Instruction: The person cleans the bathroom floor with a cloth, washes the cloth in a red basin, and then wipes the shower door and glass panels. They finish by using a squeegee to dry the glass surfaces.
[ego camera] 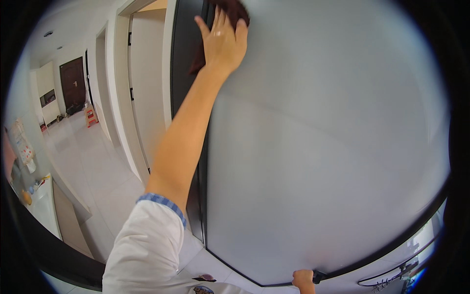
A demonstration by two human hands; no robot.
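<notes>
My left hand (224,46), reaching up with fingers spread, presses a dark red cloth (237,13) against the upper edge of a frosted glass door panel (312,128). Part of the cloth hangs down over the black door frame (187,55); motion blurs its upper end. Low in the view, my right hand (303,280) is closed around a black handle (318,276) at the panel's black edge. Its fingers are partly hidden.
On the left stand a white door (148,73) and a white washbasin (44,209) with small items. A hallway floor (80,147) leads to a step stool (90,115) and a dark brown door (73,84). Coiled hose or cable (382,283) hangs at lower right.
</notes>
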